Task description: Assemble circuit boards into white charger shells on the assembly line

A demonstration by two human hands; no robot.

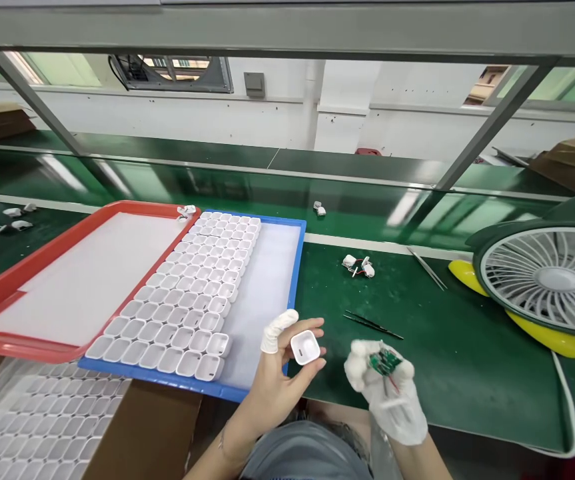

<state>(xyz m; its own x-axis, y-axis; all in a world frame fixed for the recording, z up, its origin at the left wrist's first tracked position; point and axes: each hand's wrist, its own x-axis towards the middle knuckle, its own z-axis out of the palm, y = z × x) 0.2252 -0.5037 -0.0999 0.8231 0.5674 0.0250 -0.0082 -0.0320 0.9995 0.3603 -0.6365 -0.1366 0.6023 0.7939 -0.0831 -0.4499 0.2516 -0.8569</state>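
My left hand (282,373), with a white cot on one finger, holds a small white square case (305,347) between thumb and fingers, its hollow side facing up. To its right, my right hand (390,393) wears a white glove and grips a green circuit board (385,362) with a red wire. Rows of similar white cases (167,313) stand on a blue tray (301,267) to the left. Black tweezers (373,325) lie on the green table (447,367) just beyond my right hand.
A red tray (32,267) with a white liner lies at the left. Small wired white parts (358,266) and silver tweezers (427,268) rest farther back. At the right stands a fan (557,280) with yellow feet. An open carton (142,427) holds more white cases at the lower left.
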